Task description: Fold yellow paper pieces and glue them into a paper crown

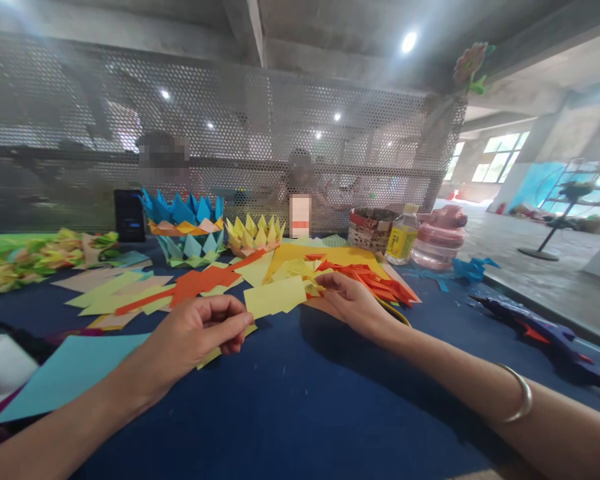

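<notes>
My left hand (207, 327) pinches the left end of a pale yellow paper rectangle (275, 297) between thumb and fingers, just above the blue tabletop. To its right, my right hand (347, 300) reaches into a small heap, its fingertips closed at a folded yellow paper piece (303, 270). Red-orange folded paper pieces (375, 279) lie beside and behind that hand. Under the heap is a larger yellow-orange sheet (347, 255). Another bit of yellow paper (210, 359) lies below my left hand, partly hidden by it.
Pointed paper rings stand at the back: a blue one (183, 210) and a yellow one (255, 235). A basket (370, 227), a yellow-labelled bottle (401, 237) and a pink jug (439, 240) are back right. A glue gun (540, 333) lies right; a blue sheet (75, 370) lies left.
</notes>
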Demonstrator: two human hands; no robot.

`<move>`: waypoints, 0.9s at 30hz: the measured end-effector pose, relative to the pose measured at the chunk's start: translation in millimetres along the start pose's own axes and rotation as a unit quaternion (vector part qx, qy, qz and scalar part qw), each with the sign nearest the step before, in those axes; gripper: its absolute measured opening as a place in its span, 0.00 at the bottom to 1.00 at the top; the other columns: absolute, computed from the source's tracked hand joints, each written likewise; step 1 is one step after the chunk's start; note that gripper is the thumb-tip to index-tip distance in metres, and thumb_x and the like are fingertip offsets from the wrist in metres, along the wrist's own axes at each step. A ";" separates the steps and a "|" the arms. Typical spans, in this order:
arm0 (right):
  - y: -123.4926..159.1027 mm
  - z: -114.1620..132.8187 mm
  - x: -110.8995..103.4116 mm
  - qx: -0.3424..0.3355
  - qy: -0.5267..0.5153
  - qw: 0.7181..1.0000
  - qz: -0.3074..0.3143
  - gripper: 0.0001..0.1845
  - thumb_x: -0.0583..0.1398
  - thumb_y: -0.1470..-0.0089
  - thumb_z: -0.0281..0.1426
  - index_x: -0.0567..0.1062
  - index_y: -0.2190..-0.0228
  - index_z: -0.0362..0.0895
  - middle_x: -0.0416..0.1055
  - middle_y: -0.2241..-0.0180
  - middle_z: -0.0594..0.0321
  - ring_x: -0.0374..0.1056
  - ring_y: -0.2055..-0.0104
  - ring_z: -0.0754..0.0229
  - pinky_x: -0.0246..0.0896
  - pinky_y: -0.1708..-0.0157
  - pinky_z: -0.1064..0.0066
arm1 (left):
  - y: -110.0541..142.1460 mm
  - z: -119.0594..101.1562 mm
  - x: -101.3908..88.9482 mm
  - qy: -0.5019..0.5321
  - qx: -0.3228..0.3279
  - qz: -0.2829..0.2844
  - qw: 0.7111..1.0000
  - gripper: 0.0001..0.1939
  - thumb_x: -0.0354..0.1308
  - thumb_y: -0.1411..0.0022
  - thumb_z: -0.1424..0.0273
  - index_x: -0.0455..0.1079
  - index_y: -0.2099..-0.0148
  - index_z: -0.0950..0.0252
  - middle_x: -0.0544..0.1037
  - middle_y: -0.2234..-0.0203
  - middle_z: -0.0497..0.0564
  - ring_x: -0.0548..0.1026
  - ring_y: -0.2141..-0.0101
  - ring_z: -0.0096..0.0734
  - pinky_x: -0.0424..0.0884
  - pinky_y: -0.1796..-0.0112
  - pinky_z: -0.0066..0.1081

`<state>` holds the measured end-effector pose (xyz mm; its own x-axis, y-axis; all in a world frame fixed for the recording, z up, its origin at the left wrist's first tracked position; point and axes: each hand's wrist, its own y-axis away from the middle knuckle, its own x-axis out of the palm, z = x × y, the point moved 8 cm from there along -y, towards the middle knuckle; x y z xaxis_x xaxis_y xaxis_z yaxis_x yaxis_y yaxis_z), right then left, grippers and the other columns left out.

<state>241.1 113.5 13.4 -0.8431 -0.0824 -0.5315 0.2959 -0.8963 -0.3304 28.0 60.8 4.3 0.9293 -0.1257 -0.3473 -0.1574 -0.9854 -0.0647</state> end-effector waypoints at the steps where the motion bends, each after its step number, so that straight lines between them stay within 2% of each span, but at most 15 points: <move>1: -0.2 -1.5 0.2 0.000 -0.004 1.000 0.001 0.15 0.53 0.47 0.26 0.71 0.57 0.42 0.72 0.56 0.57 0.68 0.54 0.59 0.61 0.52 0.65 | 0.3 -0.2 0.9 -0.001 0.000 0.002 1.000 0.14 0.59 0.47 0.58 0.69 0.74 0.64 0.72 0.81 0.45 0.70 0.78 0.25 0.67 0.73 0.25; 5: 1.5 2.9 1.6 0.000 -0.003 1.000 0.001 0.13 0.54 0.49 0.23 0.72 0.60 0.42 0.72 0.57 0.57 0.68 0.55 0.60 0.61 0.52 0.66 | 0.5 -0.3 2.5 -0.005 -0.003 0.006 1.000 0.15 0.59 0.46 0.57 0.69 0.74 0.64 0.71 0.81 0.45 0.70 0.77 0.25 0.67 0.73 0.25; 9: 6.9 19.1 0.9 -0.017 0.001 1.000 -0.015 0.10 0.52 0.43 0.31 0.71 0.62 0.42 0.72 0.61 0.60 0.66 0.60 0.63 0.61 0.60 0.70 | 0.7 0.2 3.2 -0.008 -0.010 0.010 1.000 0.15 0.58 0.46 0.57 0.69 0.73 0.64 0.71 0.81 0.45 0.69 0.78 0.26 0.67 0.73 0.26; 12: 14.7 32.5 8.1 -0.038 -0.033 0.999 0.017 0.12 0.52 0.41 0.37 0.70 0.62 0.43 0.69 0.65 0.62 0.64 0.65 0.65 0.58 0.65 0.73 | 1.4 3.1 6.6 -0.008 -0.023 0.025 0.999 0.13 0.60 0.47 0.59 0.69 0.72 0.64 0.72 0.81 0.45 0.69 0.78 0.26 0.66 0.74 0.26; 15: 23.3 39.4 19.2 -0.029 -0.050 0.996 0.065 0.15 0.54 0.43 0.41 0.69 0.64 0.42 0.66 0.71 0.66 0.60 0.71 0.67 0.55 0.72 0.74 | 2.0 4.0 11.8 -0.010 -0.019 0.048 0.999 0.10 0.61 0.48 0.62 0.69 0.72 0.64 0.71 0.81 0.45 0.68 0.78 0.25 0.66 0.74 0.25; 19: 27.7 44.4 21.7 -0.035 -0.053 0.996 0.056 0.15 0.59 0.47 0.34 0.69 0.57 0.42 0.67 0.71 0.66 0.61 0.69 0.66 0.57 0.68 0.74 | 2.8 1.7 16.3 -0.030 -0.007 0.069 0.997 0.10 0.62 0.48 0.63 0.69 0.73 0.64 0.71 0.81 0.45 0.67 0.79 0.25 0.65 0.76 0.24; 21: 27.4 44.9 20.8 -0.048 -0.043 0.997 0.048 0.15 0.59 0.48 0.30 0.69 0.57 0.41 0.68 0.70 0.65 0.63 0.68 0.66 0.59 0.65 0.73 | 3.0 -1.9 15.0 -0.036 0.004 0.063 0.997 0.11 0.61 0.47 0.61 0.70 0.72 0.64 0.72 0.80 0.46 0.68 0.78 0.26 0.65 0.76 0.24; 27: 29.1 45.0 20.0 -0.099 0.054 0.993 0.043 0.16 0.58 0.48 0.27 0.69 0.55 0.45 0.71 0.65 0.63 0.67 0.64 0.63 0.60 0.62 0.70 | 3.7 -6.1 6.3 -0.026 0.007 0.025 0.999 0.21 0.52 0.42 0.52 0.72 0.57 0.62 0.76 0.68 0.50 0.70 0.76 0.27 0.69 0.72 0.28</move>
<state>212.6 66.2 28.3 -0.7603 -0.0985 -0.6421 0.4572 -0.7832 -0.4213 35.3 55.6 7.5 0.9013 -0.1690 -0.3988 -0.2090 -0.9761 -0.0588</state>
